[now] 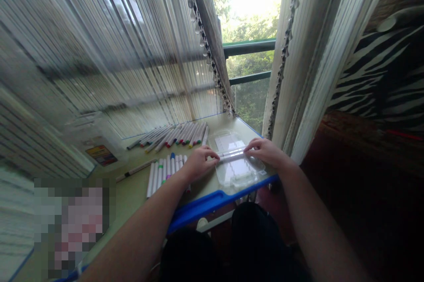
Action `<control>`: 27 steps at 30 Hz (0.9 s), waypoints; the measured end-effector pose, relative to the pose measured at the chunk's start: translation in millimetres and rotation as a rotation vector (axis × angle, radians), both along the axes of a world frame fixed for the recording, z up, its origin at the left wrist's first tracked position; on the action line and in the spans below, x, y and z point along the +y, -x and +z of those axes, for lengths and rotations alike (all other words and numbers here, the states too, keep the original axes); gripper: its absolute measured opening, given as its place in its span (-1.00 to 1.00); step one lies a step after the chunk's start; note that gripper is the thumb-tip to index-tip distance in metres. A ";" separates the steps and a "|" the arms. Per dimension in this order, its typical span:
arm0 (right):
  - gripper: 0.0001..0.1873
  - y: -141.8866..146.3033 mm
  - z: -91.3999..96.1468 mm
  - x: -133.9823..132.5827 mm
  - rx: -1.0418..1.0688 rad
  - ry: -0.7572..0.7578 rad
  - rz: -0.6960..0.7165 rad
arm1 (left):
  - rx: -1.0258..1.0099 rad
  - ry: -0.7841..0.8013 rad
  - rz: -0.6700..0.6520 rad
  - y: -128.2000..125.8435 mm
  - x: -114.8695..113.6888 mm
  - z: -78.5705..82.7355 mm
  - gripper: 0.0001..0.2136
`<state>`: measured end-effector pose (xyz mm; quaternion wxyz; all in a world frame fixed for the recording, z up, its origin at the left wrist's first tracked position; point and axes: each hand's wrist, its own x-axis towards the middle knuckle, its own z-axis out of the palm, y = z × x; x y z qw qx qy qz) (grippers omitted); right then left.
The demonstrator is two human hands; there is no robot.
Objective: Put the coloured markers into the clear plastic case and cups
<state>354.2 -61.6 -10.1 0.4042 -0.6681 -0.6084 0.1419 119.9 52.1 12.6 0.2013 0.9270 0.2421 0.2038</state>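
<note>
A clear plastic case (233,171) lies spread open on the table, its two halves joined along a pale middle strip. My left hand (201,162) pinches the left end of that strip with thumb and fingers. At the opposite end, the fingers of my right hand (261,150) close on the strip in the same way. Beside my left forearm is a row of white markers (155,178), partly hidden by it. Farther back lies a larger row of markers (180,134) with coloured ends.
A single dark-tipped marker (137,169) lies left of the near row. Behind it stands a clear package (99,149) with a printed label. The table's blue front edge (202,207) runs above my knees. Striped curtains (149,52) hang close behind the table.
</note>
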 end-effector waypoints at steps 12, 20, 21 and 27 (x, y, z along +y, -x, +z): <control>-0.81 0.8 1.6 -1.3 0.038 0.018 -0.004 | -0.020 -0.003 -0.026 1.0 -2.6 1.3 -0.78; -0.81 5.1 3.6 -2.4 0.084 0.010 -0.012 | -0.104 0.052 0.009 3.5 -1.0 5.9 -0.74; -0.80 5.0 3.3 -1.4 0.097 0.006 -0.011 | -0.105 0.059 0.008 4.1 -1.0 7.1 -0.74; -0.76 12.0 18.3 -12.3 0.148 -0.192 -0.195 | -0.143 0.105 0.036 8.9 2.5 15.1 -0.77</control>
